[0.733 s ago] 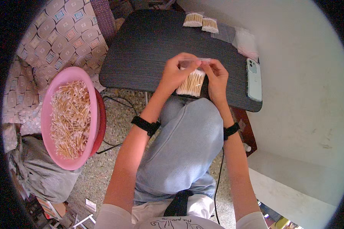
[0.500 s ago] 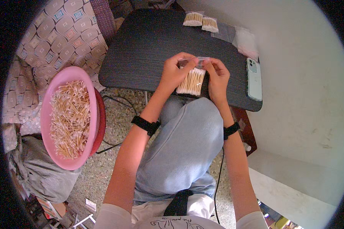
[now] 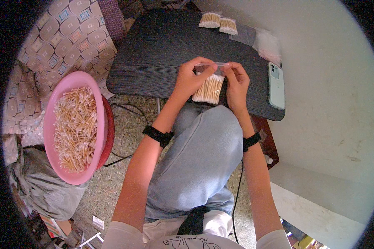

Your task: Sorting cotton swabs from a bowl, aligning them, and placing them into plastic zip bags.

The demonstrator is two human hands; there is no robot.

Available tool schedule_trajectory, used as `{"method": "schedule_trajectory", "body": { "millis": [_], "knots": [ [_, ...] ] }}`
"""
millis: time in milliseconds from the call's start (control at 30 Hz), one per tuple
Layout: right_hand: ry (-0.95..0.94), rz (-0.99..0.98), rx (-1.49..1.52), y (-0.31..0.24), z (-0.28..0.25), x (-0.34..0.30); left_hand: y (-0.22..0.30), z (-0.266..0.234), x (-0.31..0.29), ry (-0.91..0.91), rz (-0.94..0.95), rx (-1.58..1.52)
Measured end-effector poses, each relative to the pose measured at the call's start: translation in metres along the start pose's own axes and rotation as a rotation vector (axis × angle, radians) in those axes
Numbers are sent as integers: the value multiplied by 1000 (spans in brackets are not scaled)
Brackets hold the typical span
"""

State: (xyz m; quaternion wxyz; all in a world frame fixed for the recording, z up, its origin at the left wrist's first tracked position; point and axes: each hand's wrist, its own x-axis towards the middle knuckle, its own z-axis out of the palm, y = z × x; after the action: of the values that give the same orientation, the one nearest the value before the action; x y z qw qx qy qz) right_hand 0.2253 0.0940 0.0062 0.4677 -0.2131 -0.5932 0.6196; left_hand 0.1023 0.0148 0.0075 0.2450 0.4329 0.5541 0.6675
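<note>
A clear plastic bag of cotton swabs [image 3: 208, 89] hangs upright between my hands at the near edge of the dark table [image 3: 162, 50]. My left hand [image 3: 192, 78] pinches the bag's top edge on the left, thumb against the plastic. On the other side, my right hand [image 3: 237, 83] grips the top corner between thumb and fingers. The swabs stand side by side in the bag, white tips up and down. To my left, a pink basin [image 3: 50, 137] holds a large heap of loose cotton swabs [image 3: 75, 128].
Two filled swab bags [image 3: 210, 20] lie at the table's far edge. Beside them are flat clear bags [image 3: 244, 35] and a white plastic packet [image 3: 266, 45]. A pale phone [image 3: 276, 87] rests at the right edge, near the wall [image 3: 328, 103]. Black cable [image 3: 126, 108] crosses the floor.
My right thumb and fingers have shifted slightly right along the bag's top edge. The left hand and the bag have hardly moved.
</note>
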Motion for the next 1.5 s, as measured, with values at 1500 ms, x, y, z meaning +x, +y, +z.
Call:
{"method": "schedule_trajectory", "body": {
  "millis": [1500],
  "knots": [
    [-20,41,-70,-3,3,-1,3,0,-1,21,21,23]
  ]
}}
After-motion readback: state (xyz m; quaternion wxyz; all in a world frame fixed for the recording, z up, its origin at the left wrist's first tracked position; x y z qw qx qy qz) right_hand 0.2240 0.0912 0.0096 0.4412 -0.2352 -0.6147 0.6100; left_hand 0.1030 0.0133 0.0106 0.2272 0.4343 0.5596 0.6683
